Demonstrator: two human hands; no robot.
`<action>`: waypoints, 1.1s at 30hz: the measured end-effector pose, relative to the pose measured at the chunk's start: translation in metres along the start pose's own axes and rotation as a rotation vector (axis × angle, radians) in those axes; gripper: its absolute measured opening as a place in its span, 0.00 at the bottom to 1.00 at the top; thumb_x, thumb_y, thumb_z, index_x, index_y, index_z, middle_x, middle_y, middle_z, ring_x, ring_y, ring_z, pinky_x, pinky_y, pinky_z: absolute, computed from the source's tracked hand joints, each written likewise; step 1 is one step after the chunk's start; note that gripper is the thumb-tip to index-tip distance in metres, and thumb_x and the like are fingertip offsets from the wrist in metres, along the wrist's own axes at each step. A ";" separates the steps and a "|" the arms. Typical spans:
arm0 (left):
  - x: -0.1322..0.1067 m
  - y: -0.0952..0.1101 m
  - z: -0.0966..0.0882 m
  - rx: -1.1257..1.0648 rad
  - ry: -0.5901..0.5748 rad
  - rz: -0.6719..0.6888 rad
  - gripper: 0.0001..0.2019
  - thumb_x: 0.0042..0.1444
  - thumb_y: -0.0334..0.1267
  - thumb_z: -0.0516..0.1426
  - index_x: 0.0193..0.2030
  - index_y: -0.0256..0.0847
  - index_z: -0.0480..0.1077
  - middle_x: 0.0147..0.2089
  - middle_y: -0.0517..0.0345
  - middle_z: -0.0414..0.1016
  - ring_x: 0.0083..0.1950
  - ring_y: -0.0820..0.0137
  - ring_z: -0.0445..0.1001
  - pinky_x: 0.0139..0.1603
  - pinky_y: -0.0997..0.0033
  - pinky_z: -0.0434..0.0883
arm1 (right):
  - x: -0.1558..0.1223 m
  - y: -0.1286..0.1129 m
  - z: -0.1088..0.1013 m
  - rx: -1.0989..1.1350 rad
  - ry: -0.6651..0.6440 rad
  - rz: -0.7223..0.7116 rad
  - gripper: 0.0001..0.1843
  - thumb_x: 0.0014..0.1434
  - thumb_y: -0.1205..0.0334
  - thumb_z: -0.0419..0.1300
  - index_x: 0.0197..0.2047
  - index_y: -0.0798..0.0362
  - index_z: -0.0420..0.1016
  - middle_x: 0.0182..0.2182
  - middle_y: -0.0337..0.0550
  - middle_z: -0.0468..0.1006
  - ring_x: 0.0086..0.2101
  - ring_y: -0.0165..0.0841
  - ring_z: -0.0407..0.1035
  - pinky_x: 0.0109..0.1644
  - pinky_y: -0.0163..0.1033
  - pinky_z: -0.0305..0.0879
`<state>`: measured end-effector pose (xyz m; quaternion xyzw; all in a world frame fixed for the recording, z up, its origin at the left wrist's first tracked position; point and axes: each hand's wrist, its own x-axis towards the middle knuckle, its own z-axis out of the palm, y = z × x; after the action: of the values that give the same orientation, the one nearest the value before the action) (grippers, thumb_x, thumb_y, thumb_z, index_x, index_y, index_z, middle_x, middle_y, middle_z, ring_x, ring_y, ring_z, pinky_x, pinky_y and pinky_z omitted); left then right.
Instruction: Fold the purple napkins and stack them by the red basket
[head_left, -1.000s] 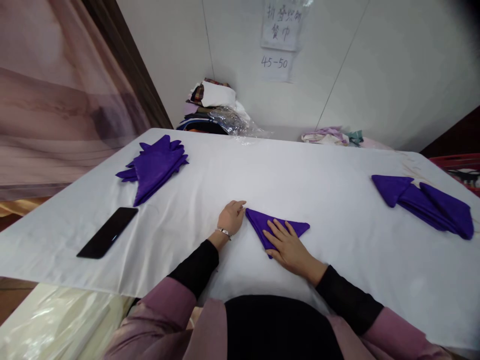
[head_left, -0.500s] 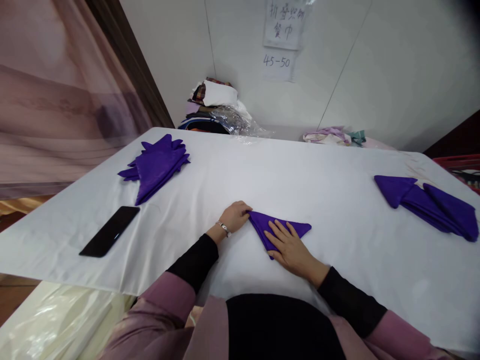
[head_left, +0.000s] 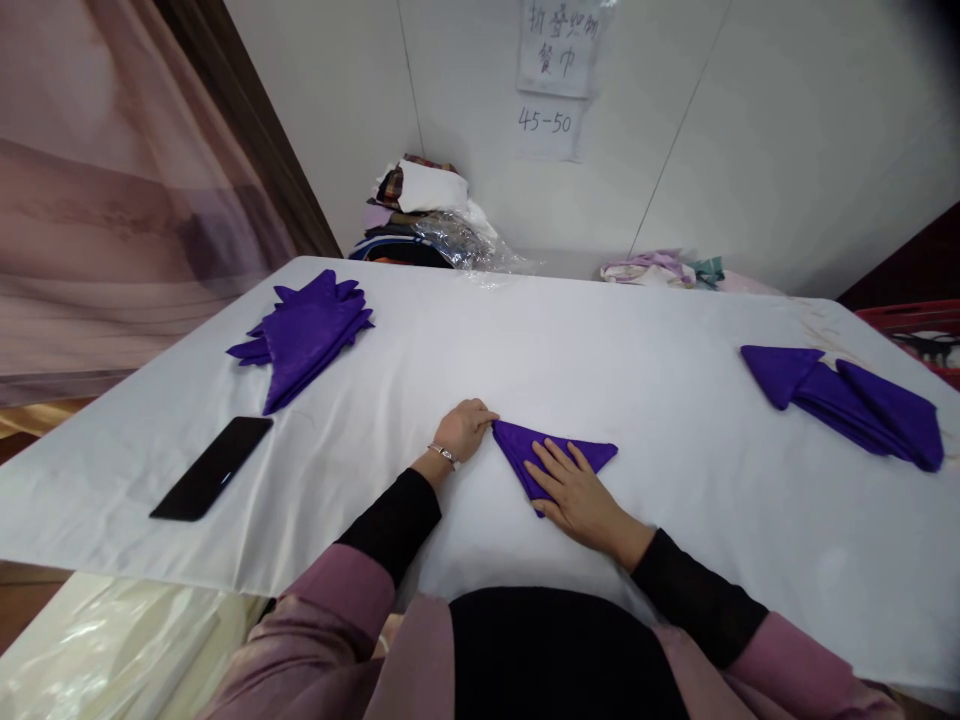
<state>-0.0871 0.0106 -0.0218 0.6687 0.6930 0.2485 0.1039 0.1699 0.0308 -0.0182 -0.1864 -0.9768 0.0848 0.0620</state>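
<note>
A purple cloth napkin (head_left: 516, 442), folded into a triangle, lies on the white-covered table in front of me. My left hand (head_left: 463, 431) pinches its left corner between thumb and fingers. Flat across the middle of the cloth rests my right hand (head_left: 581, 503), fingers spread, covering part of its lower right side. The napkin's right corner and its lower tip stay visible beyond that hand.
Folded purple napkins (head_left: 307, 330) are piled at the left, with a black phone (head_left: 214, 468) below them. More purple napkins (head_left: 855, 405) lie at the right. Behind the table's far edge are stacked clothes (head_left: 420, 215) and crumpled fabrics (head_left: 652, 268).
The view has shifted slightly. Both hands keep nearly the same place on the napkin, the left still at its corner and the right still flat on it.
</note>
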 end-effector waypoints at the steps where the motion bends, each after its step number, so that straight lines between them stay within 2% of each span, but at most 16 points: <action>1: -0.001 0.000 0.000 0.008 0.000 0.010 0.13 0.57 0.30 0.51 0.39 0.44 0.76 0.38 0.55 0.75 0.42 0.67 0.71 0.41 0.67 0.70 | 0.000 0.000 0.000 -0.006 -0.003 -0.002 0.29 0.65 0.49 0.46 0.65 0.51 0.55 0.66 0.49 0.49 0.65 0.45 0.40 0.64 0.57 0.40; 7: -0.002 -0.004 -0.005 0.021 0.044 0.028 0.16 0.54 0.26 0.49 0.41 0.43 0.76 0.39 0.55 0.75 0.42 0.68 0.72 0.43 0.66 0.72 | -0.001 -0.002 -0.001 -0.017 -0.001 -0.003 0.28 0.65 0.50 0.47 0.65 0.52 0.55 0.66 0.49 0.49 0.65 0.45 0.40 0.64 0.57 0.40; 10: -0.001 0.004 -0.010 0.013 0.110 0.014 0.19 0.55 0.26 0.46 0.48 0.41 0.72 0.47 0.53 0.74 0.49 0.68 0.71 0.51 0.64 0.70 | -0.001 -0.002 0.000 -0.010 0.005 -0.005 0.28 0.65 0.50 0.47 0.65 0.52 0.55 0.66 0.50 0.50 0.65 0.45 0.40 0.64 0.57 0.40; 12: -0.004 0.018 -0.010 0.017 0.121 0.081 0.18 0.59 0.31 0.46 0.53 0.40 0.68 0.54 0.51 0.71 0.55 0.67 0.68 0.58 0.60 0.66 | -0.001 -0.001 0.001 -0.008 0.011 -0.009 0.28 0.65 0.51 0.47 0.65 0.52 0.55 0.66 0.50 0.50 0.65 0.45 0.40 0.64 0.58 0.40; 14: -0.010 0.034 -0.007 0.046 0.039 0.236 0.19 0.61 0.39 0.47 0.57 0.39 0.64 0.59 0.49 0.67 0.62 0.64 0.62 0.63 0.56 0.60 | -0.001 -0.001 0.002 -0.007 0.014 -0.013 0.28 0.65 0.50 0.47 0.65 0.52 0.55 0.65 0.51 0.52 0.64 0.45 0.41 0.64 0.58 0.40; 16: -0.019 0.047 -0.002 0.100 -0.103 0.373 0.25 0.61 0.49 0.48 0.61 0.38 0.60 0.64 0.47 0.61 0.67 0.60 0.55 0.66 0.51 0.54 | -0.001 0.000 0.003 -0.002 0.018 -0.019 0.28 0.64 0.50 0.48 0.65 0.52 0.56 0.65 0.52 0.53 0.64 0.45 0.41 0.64 0.58 0.40; 18: -0.028 0.052 0.004 0.151 -0.220 0.390 0.33 0.58 0.56 0.48 0.63 0.36 0.56 0.67 0.44 0.56 0.69 0.56 0.49 0.66 0.49 0.50 | -0.001 0.000 0.004 0.015 0.025 -0.026 0.28 0.64 0.50 0.48 0.64 0.52 0.56 0.65 0.53 0.53 0.64 0.45 0.41 0.64 0.58 0.40; 21: -0.036 0.049 0.009 0.179 -0.274 0.306 0.39 0.55 0.61 0.46 0.65 0.33 0.52 0.68 0.41 0.51 0.69 0.55 0.46 0.66 0.48 0.49 | -0.002 0.000 0.003 0.049 0.033 -0.025 0.29 0.64 0.50 0.48 0.65 0.52 0.56 0.65 0.52 0.53 0.65 0.44 0.40 0.64 0.58 0.40; 24: -0.036 0.045 0.011 0.149 -0.257 0.236 0.35 0.58 0.59 0.44 0.64 0.35 0.55 0.68 0.44 0.53 0.69 0.57 0.48 0.66 0.51 0.49 | -0.001 -0.001 0.001 0.071 0.009 -0.011 0.30 0.64 0.49 0.48 0.65 0.52 0.54 0.64 0.52 0.54 0.65 0.44 0.39 0.64 0.58 0.38; 27: -0.028 0.047 0.010 0.119 -0.180 0.153 0.24 0.62 0.50 0.43 0.58 0.39 0.64 0.62 0.49 0.65 0.64 0.62 0.58 0.63 0.56 0.56 | 0.000 -0.002 -0.002 0.089 -0.037 0.001 0.31 0.64 0.47 0.47 0.66 0.52 0.51 0.65 0.52 0.51 0.65 0.45 0.38 0.65 0.59 0.37; 29: -0.020 0.052 0.006 0.149 -0.145 0.147 0.19 0.62 0.46 0.46 0.53 0.41 0.68 0.56 0.50 0.71 0.58 0.62 0.65 0.58 0.58 0.60 | 0.001 -0.004 -0.005 0.100 -0.058 0.011 0.31 0.65 0.46 0.45 0.66 0.52 0.51 0.66 0.52 0.50 0.65 0.45 0.37 0.65 0.59 0.36; 31: -0.011 0.057 0.001 0.206 -0.165 0.181 0.16 0.59 0.42 0.51 0.52 0.42 0.69 0.52 0.50 0.73 0.53 0.61 0.68 0.55 0.57 0.61 | 0.000 -0.006 -0.009 0.106 -0.065 0.018 0.31 0.65 0.45 0.43 0.66 0.52 0.52 0.65 0.53 0.50 0.65 0.45 0.37 0.65 0.59 0.35; 33: 0.000 0.061 -0.006 0.234 -0.260 0.193 0.16 0.55 0.40 0.54 0.51 0.42 0.69 0.49 0.50 0.73 0.51 0.60 0.69 0.54 0.56 0.60 | -0.001 -0.008 -0.013 0.112 -0.060 0.010 0.31 0.65 0.45 0.43 0.65 0.53 0.54 0.65 0.54 0.51 0.65 0.44 0.38 0.65 0.58 0.34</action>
<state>-0.0367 0.0083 0.0131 0.7660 0.6307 0.0865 0.0896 0.1703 0.0246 -0.0044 -0.1850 -0.9710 0.1455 0.0424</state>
